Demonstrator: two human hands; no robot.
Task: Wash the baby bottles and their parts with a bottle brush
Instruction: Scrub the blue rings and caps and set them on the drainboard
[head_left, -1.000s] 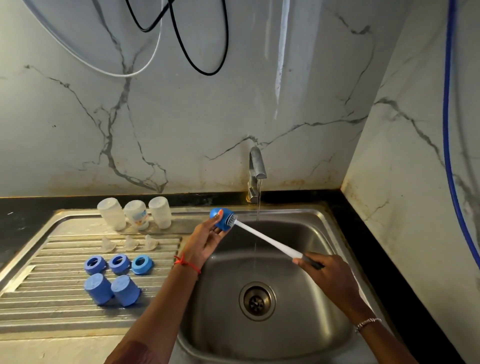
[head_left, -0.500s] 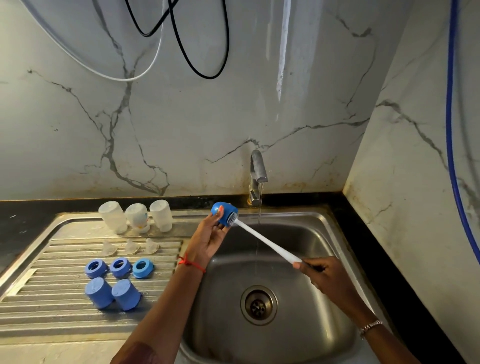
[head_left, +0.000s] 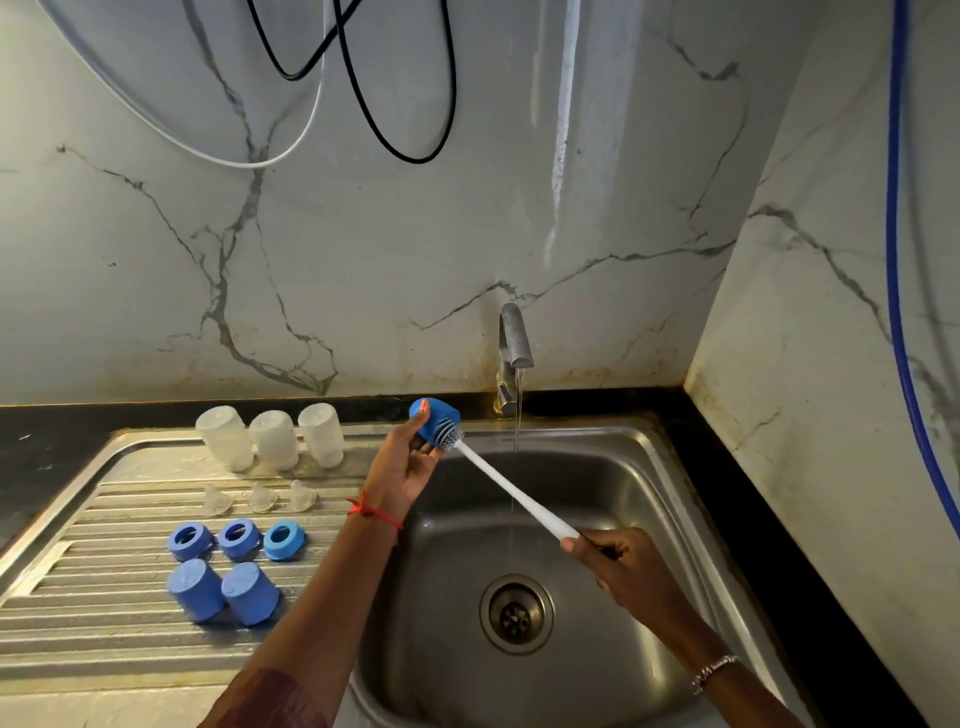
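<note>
The steel sink sits in a black counter in a corner. Behind the sink rises a white marble wall with grey veins and brownish stains along its lower edge. To the right of the sink a second marble wall meets it. A metal tap stands at the back of the sink, with a thin stream of water. Above the sink hang a black cable and a white cable; a blue hose runs down the right wall. Light reflects on the back wall.

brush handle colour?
White, on the bottle brush held in the right hand; its grip end is hidden. Head view, the only one.
</note>
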